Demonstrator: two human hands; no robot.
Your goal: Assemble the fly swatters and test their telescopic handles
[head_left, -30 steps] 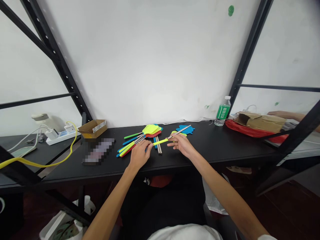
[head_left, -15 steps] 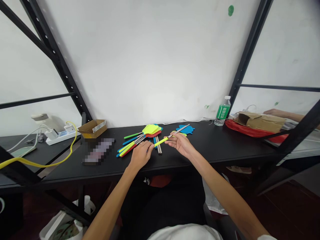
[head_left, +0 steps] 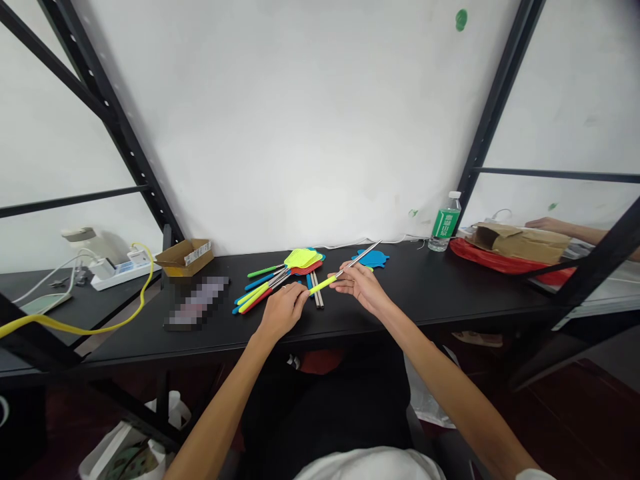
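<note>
A yellow fly swatter handle (head_left: 323, 285) with a bare silver rod (head_left: 369, 252) slants up to the right above the table. My left hand (head_left: 285, 308) is closed on its lower end. Higher up, my right hand (head_left: 364, 287) pinches it around where the yellow part meets the metal. Left of my hands lies a pile of fly swatters with a yellow-green head (head_left: 303, 258) on top and a red head (head_left: 306, 269) under it. Loose silver rods (head_left: 319, 297) rest on the table between my hands. Blue swatter heads (head_left: 377, 259) lie beyond my right hand, which partly hides something yellow.
On the black table (head_left: 425, 293) stand a water bottle (head_left: 445, 223) at the back right and an open cardboard box (head_left: 185, 259) at the left. A blurred flat object (head_left: 197, 303) lies before the box. Farther right is a red bag (head_left: 490, 261) under brown cardboard.
The silver rod's far end has risen slightly and tips up a bit more steeply. Both hands stay in nearly the same place with their hold kept.
</note>
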